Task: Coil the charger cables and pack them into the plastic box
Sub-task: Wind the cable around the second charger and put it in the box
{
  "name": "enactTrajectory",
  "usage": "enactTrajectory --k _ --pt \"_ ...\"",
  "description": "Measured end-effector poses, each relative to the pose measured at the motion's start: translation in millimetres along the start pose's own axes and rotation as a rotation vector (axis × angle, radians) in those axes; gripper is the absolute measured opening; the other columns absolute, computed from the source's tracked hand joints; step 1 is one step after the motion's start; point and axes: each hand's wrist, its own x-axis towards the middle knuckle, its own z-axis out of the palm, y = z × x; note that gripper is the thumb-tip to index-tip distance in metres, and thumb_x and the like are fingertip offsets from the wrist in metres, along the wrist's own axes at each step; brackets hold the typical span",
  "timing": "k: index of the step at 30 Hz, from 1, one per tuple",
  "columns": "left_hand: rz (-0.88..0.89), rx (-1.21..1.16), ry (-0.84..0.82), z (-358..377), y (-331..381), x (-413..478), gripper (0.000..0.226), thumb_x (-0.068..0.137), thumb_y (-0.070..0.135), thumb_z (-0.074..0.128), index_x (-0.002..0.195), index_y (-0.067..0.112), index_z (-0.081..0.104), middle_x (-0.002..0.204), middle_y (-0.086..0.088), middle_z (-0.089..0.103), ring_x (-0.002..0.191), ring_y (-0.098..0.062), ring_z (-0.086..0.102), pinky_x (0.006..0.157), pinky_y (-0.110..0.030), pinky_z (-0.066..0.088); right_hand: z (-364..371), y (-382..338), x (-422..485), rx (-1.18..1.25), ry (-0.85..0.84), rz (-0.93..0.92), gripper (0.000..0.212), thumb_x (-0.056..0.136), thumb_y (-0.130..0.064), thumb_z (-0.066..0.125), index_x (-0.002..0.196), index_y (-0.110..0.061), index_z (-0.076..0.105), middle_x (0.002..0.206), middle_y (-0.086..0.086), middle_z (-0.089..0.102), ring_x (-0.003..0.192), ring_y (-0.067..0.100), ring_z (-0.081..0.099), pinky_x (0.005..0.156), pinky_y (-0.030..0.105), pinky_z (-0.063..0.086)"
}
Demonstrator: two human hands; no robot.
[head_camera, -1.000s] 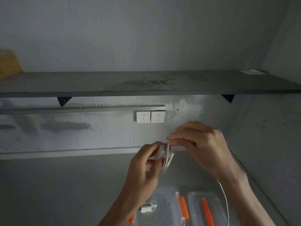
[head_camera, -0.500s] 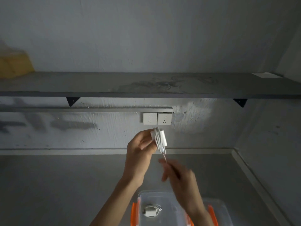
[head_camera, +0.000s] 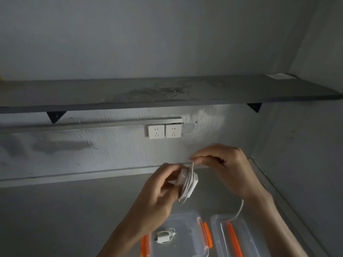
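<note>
Charger cables are the job, and one small white charger block with its thin white cable wound round it (head_camera: 165,236) already lies in the clear plastic box with orange clips (head_camera: 193,243) at the bottom of the view. A second white charger block (head_camera: 187,180) is up in the air above the box, grasped in the left hand (head_camera: 159,195), with several turns of white cable (head_camera: 239,210) round it. The right hand (head_camera: 220,164) pinches the cable just above the block; the loose end trails down behind the right wrist toward the clear plastic lid with an orange strip (head_camera: 233,236) lying beside the box. By my reading, winding is well along but unfinished, and packing this one is still left. Both box and lid are cut off by the frame's lower edge, the light is dim, and the cable's far end cannot be seen.
</note>
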Motion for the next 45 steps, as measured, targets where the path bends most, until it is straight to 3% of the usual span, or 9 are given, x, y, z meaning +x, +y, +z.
enactTrajectory --k 5,9,13,20,30,34,38,41,45 --pt "-0.005 -0.137 0.046 -11.0 3.8 13.4 0.034 0.078 0.008 0.065 0.111 0.014 0.067 0.103 0.001 0.073 0.105 -0.014 0.067 0.085 -0.027 0.054 46.0 0.5 -8.2 0.510 -0.020 0.214 0.016 0.090 -0.017 0.060 0.085 -0.021 0.075 0.069 -0.016 0.072 0.063 -0.005 0.062 0.063 0.011 0.046" --pt "-0.091 -0.521 0.293 -3.8 -14.7 30.1 0.033 0.072 -0.006 0.058 0.102 0.003 0.068 0.085 -0.010 0.071 0.081 -0.019 0.067 0.070 -0.029 0.054 88.8 -8.6 -40.6 0.223 0.046 0.275 0.031 0.098 -0.017 0.054 0.077 -0.035 0.066 0.053 -0.015 0.060 0.042 0.000 0.043 0.049 0.016 0.035" --pt "-0.198 -0.267 0.550 -5.2 -41.4 41.2 0.032 0.089 -0.012 0.051 0.105 0.011 0.068 0.100 -0.007 0.072 0.095 -0.028 0.072 0.081 -0.041 0.059 84.4 -17.1 -65.6 0.011 -0.204 0.276 0.018 0.097 -0.029 0.054 0.106 -0.041 0.062 0.073 -0.024 0.071 0.060 -0.011 0.061 0.066 0.012 0.047" --pt "-0.051 0.124 0.160 13.6 -32.6 5.4 0.013 0.092 0.017 0.057 0.102 0.017 0.066 0.095 -0.003 0.071 0.092 -0.010 0.070 0.072 -0.027 0.056 3.6 -17.9 -26.0 -0.350 -0.078 -0.155 0.020 0.088 -0.048 0.048 0.091 -0.039 0.065 0.079 -0.020 0.068 0.071 0.005 0.066 0.055 0.026 0.050" --pt "0.018 0.006 0.024 1.2 2.7 3.2 0.035 0.080 0.016 0.070 0.114 0.028 0.066 0.106 0.010 0.072 0.108 -0.002 0.063 0.095 -0.018 0.045 28.5 4.0 -24.3 0.588 -0.014 0.159 0.035 0.087 -0.043 0.061 0.081 -0.011 0.076 0.067 0.000 0.070 0.062 0.007 0.063 0.061 0.017 0.049" --pt "-0.073 -0.471 0.126 12.8 -12.2 12.0 0.038 0.070 0.015 0.069 0.107 0.007 0.073 0.098 -0.016 0.073 0.096 -0.028 0.065 0.079 -0.037 0.053 62.9 5.3 -46.8 0.642 0.065 0.370 0.043 0.097 -0.037 0.047 0.062 -0.020 0.066 0.043 -0.006 0.039 0.040 0.008 0.030 0.042 0.018 0.027" --pt "-0.129 -0.779 0.377 13.8 -21.3 24.1 0.028 0.084 -0.004 0.057 0.110 -0.001 0.067 0.102 -0.018 0.072 0.107 -0.033 0.068 0.091 -0.042 0.057 78.6 -4.4 -76.2 0.446 -0.106 0.436 0.022 0.098 -0.029 0.051 0.091 -0.032 0.072 0.053 -0.003 0.060 0.039 0.004 0.040 0.044 0.016 0.034" --pt "-0.158 -0.271 0.554 4.3 -37.5 28.9 0.024 0.091 -0.010 0.052 0.107 0.002 0.066 0.101 -0.014 0.072 0.094 -0.024 0.073 0.080 -0.038 0.060 59.7 -26.1 -87.9 0.163 -0.211 0.295 0.016 0.098 -0.027 0.053 0.097 -0.032 0.069 0.061 -0.010 0.067 0.046 -0.001 0.054 0.052 0.011 0.041" --pt "-0.123 0.083 0.339 12.4 -47.7 8.3 0.016 0.094 0.004 0.058 0.104 0.012 0.067 0.099 -0.002 0.074 0.093 -0.012 0.072 0.079 -0.028 0.055 5.9 -38.9 -60.7 -0.194 -0.235 0.062 0.025 0.090 -0.039 0.045 0.098 -0.035 0.069 0.068 -0.016 0.068 0.061 0.002 0.064 0.060 0.024 0.053"
